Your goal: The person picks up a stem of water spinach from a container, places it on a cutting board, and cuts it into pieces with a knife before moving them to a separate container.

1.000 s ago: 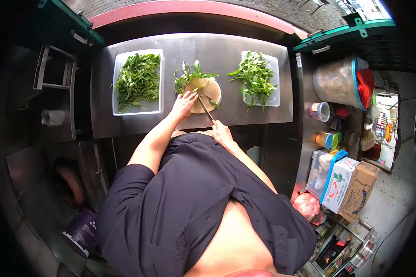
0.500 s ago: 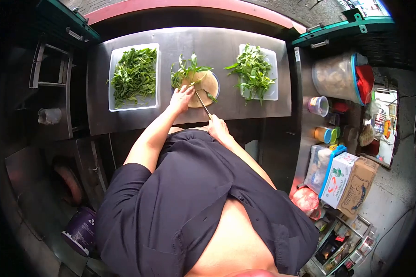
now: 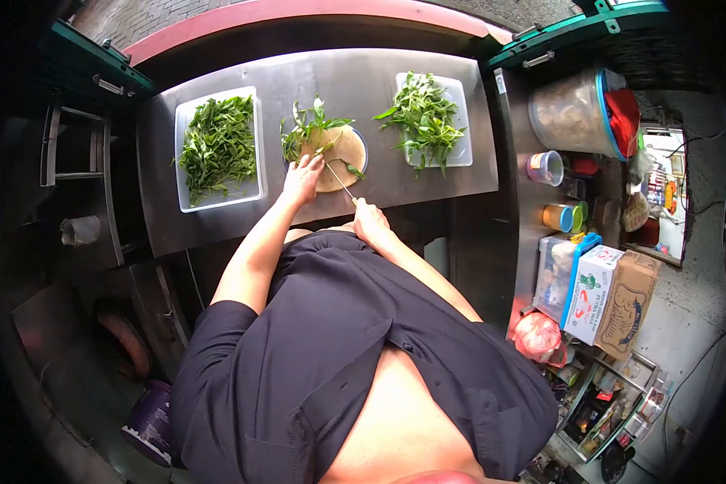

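Observation:
On a round wooden chopping board [image 3: 348,145] lies a bunch of leafy greens [image 3: 308,127], spilling over the left and far edges. My left hand [image 3: 301,181] is at the board's near left edge, fingers closed on the stems of the bunch. A knife [image 3: 340,181] is gripped by its handle in my right hand [image 3: 371,223], just off the near edge. Its blade slants up and left over the board, close to my left fingertips. A small cut sprig [image 3: 352,169] rests on the board right of the blade.
Left of the board stands a white plastic tray [image 3: 259,173] heaped with greens; a second tray [image 3: 461,149] with greens is at the right. Past the steel table's [image 3: 298,73] right end are a large clear tub [image 3: 569,117], small containers and a cardboard box [image 3: 627,302].
The view has turned slightly, so the table and trays appear shifted left. My hands keep nearly the same places at the board, with the knife still in my right hand.

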Demonstrator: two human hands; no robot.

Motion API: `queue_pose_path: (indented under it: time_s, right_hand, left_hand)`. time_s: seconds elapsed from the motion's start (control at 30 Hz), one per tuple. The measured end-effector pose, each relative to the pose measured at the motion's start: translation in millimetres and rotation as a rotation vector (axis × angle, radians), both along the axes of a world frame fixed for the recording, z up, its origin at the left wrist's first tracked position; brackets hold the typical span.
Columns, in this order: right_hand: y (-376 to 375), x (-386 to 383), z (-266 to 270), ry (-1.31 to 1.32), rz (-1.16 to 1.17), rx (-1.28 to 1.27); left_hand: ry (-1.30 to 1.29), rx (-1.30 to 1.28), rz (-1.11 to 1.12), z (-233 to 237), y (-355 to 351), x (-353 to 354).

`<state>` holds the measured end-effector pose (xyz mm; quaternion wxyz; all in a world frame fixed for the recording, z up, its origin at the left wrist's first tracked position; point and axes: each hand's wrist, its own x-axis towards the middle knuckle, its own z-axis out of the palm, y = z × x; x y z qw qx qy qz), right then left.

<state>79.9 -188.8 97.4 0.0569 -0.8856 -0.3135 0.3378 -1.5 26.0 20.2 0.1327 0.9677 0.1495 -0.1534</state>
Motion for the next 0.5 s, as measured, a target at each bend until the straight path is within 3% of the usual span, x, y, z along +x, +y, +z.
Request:
queue_pose_path:
  time_s: [0.1,0.5]
  right_hand:
    - [-10.3,1.6,-5.3,0.018,0.064,0.021]
    - [-44.9,7.1,-9.7,-0.003,-0.099,0.050]
  left_hand:
    - [0.033,-0.007,-0.001,2.6,1.5,0.2]
    - [-0.003,-0.050,0.015,1.4,7.0,0.1]
